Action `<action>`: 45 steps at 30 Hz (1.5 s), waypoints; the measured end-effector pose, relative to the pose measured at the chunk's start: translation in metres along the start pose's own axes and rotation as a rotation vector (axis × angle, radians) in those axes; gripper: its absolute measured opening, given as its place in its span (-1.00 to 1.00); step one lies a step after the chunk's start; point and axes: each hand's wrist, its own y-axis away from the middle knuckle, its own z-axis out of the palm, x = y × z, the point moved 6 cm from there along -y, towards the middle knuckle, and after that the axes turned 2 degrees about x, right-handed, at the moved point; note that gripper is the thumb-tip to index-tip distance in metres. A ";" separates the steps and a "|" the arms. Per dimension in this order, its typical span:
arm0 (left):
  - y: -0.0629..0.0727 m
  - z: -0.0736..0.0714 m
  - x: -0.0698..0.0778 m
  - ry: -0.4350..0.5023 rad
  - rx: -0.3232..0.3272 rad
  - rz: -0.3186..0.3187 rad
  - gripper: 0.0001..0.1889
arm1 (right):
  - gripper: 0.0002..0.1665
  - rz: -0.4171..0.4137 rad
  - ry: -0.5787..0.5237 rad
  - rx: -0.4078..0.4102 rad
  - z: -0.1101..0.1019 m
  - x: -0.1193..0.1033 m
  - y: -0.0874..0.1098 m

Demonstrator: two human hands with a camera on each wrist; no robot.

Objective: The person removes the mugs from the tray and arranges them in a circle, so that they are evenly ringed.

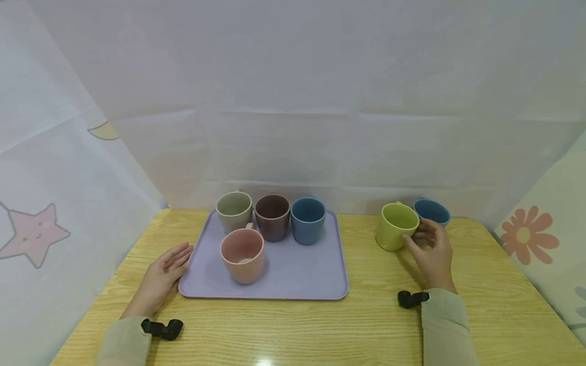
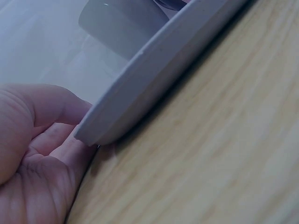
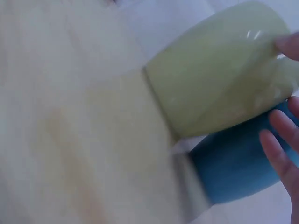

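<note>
Wooden table (image 1: pixel 274 330); head view alone sees inside green mug (image 1: pixel 392 233).

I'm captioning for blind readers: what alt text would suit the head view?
A person's right hand touches a yellow-green mug near a blue mug on a wooden table, while the left hand touches a lavender tray bearing a gray mug, brown mug, second blue mug and pink mug.

No text, label, brand, number or sign can be read anywhere, whether on the lilac rectangular tray (image 1: pixel 297 274) and the rounded yellow-green mug (image 1: pixel 389 233) toward the far edge of the yellow wood-grained table (image 1: pixel 256 330), or on the white cloth (image 1: pixel 284 101) beyond that edge.
</note>
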 end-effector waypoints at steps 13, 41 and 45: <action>-0.001 -0.001 0.000 -0.006 0.005 -0.003 -0.34 | -0.71 -0.326 -0.076 0.149 -0.003 -0.051 -0.007; 0.001 -0.002 0.001 0.004 0.006 0.005 -0.34 | -0.45 0.150 -0.457 -0.399 0.136 -0.060 0.031; 0.001 -0.001 0.002 -0.011 0.002 0.001 -0.35 | -0.30 0.192 -0.401 -0.434 0.153 -0.059 0.042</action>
